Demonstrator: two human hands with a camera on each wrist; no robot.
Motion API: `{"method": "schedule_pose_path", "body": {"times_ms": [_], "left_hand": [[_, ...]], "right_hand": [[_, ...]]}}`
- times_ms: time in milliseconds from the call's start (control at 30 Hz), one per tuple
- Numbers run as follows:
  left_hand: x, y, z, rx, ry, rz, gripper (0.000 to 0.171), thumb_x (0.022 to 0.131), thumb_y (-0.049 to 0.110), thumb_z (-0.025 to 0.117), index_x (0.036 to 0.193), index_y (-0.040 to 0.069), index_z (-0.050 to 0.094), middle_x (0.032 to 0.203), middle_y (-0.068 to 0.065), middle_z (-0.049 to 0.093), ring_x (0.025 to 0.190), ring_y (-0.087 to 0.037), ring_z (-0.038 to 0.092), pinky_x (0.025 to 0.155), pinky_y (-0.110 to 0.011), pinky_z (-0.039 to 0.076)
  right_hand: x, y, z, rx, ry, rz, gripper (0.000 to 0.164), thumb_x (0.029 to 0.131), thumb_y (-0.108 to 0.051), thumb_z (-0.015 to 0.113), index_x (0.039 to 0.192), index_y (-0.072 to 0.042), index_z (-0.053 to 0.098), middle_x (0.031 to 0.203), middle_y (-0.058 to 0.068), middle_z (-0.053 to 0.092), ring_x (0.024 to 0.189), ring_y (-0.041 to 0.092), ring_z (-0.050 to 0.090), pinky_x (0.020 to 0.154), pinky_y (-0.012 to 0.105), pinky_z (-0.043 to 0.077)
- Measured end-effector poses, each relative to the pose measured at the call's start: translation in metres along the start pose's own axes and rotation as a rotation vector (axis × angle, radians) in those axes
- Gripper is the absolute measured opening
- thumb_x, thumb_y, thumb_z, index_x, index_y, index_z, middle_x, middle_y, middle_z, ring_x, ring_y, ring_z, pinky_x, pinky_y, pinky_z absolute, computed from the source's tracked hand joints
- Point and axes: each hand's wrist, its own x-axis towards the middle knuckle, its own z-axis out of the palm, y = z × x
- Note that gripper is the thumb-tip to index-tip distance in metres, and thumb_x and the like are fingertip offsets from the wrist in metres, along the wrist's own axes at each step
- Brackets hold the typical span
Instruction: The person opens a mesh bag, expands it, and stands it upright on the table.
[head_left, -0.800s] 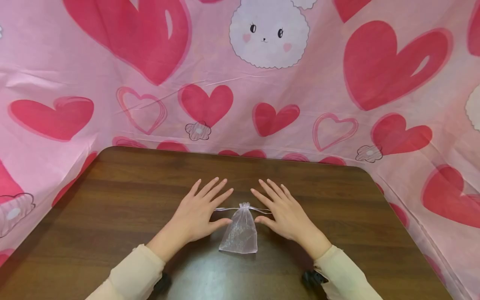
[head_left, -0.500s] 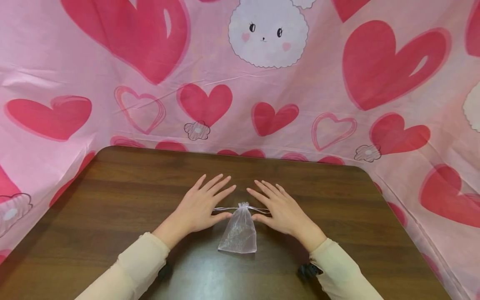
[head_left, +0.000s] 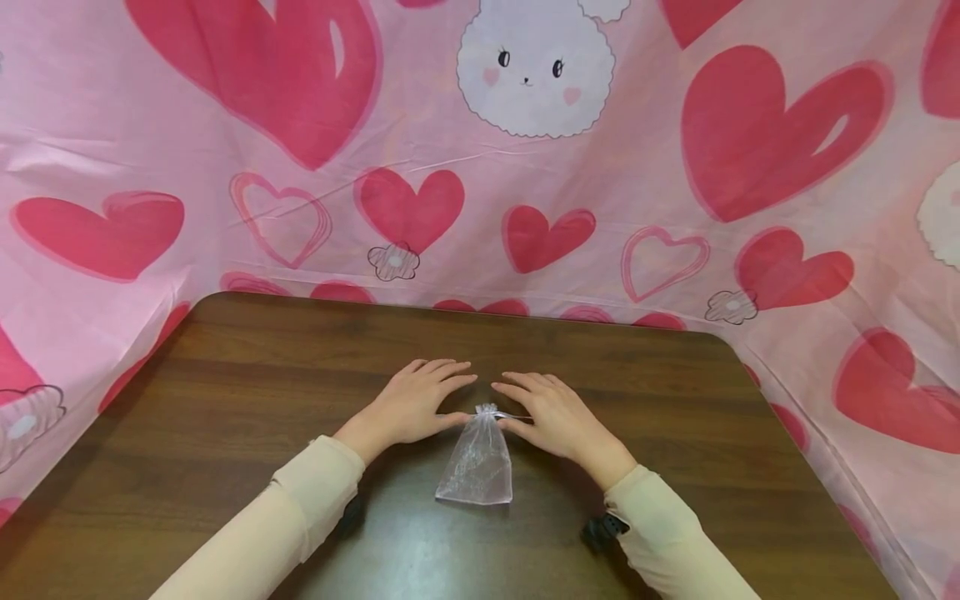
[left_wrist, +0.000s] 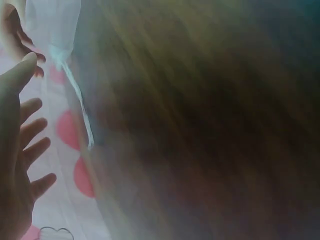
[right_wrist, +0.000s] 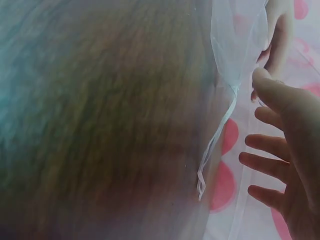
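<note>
A small sheer white organza drawstring bag (head_left: 477, 467) lies flat on the table, its gathered neck pointing away from me. Its ribbon (left_wrist: 79, 97) trails out to one side in the left wrist view, and the opposite ribbon (right_wrist: 218, 135) shows in the right wrist view. My left hand (head_left: 408, 404) hovers at the left of the neck, fingers spread, thumb tip right by the gathers. On the other side my right hand (head_left: 558, 417) mirrors it, fingers spread and thumb close to the neck. In both wrist views the hands have nothing between their fingers.
The brown wood-grain table (head_left: 247, 375) has rounded far corners. A pink cloth (head_left: 420, 100) printed with red hearts hangs behind it and along both sides. A dark wrist device (head_left: 602, 532) sits under the right sleeve.
Both hands have moved inward toward the bag's neck, with the fingers bending lower and the thumbs closer to the gathers. The bag stays where it was.
</note>
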Motion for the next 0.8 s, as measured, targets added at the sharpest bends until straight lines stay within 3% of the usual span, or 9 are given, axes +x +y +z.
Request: {"method": "schedule_pose_path", "body": {"times_ms": [300, 600, 800], "left_hand": [[0.014, 0.01, 0.006, -0.038, -0.04, -0.029, 0.058, 0.09, 0.058, 0.063, 0.133, 0.02, 0.061, 0.128, 0.002, 0.059, 0.124, -0.019, 0.051, 0.105, -0.048, 0.038], [0.019, 0.021, 0.011, -0.038, -0.076, 0.001, 0.041, 0.088, 0.052, 0.07, 0.114, 0.021, 0.066, 0.114, 0.006, 0.061, 0.113, -0.018, 0.055, 0.099, -0.045, 0.044], [0.019, 0.026, 0.015, -0.046, -0.074, -0.005, 0.029, 0.088, 0.05, 0.071, 0.099, 0.023, 0.067, 0.1, 0.009, 0.059, 0.1, -0.015, 0.055, 0.09, -0.04, 0.046]], "right_hand": [[0.008, -0.005, 0.005, 0.018, 0.019, -0.025, 0.036, 0.091, -0.035, 0.072, 0.119, -0.012, 0.071, 0.112, 0.004, 0.068, 0.102, 0.022, 0.062, 0.093, 0.043, 0.049], [0.01, -0.011, 0.01, 0.045, -0.007, -0.012, 0.016, 0.087, -0.027, 0.077, 0.097, -0.014, 0.074, 0.09, -0.004, 0.066, 0.079, 0.013, 0.06, 0.074, 0.034, 0.052], [0.009, -0.012, 0.012, 0.089, -0.003, 0.007, 0.012, 0.085, -0.022, 0.079, 0.088, -0.016, 0.069, 0.083, -0.007, 0.063, 0.071, 0.009, 0.056, 0.067, 0.029, 0.05]]}}
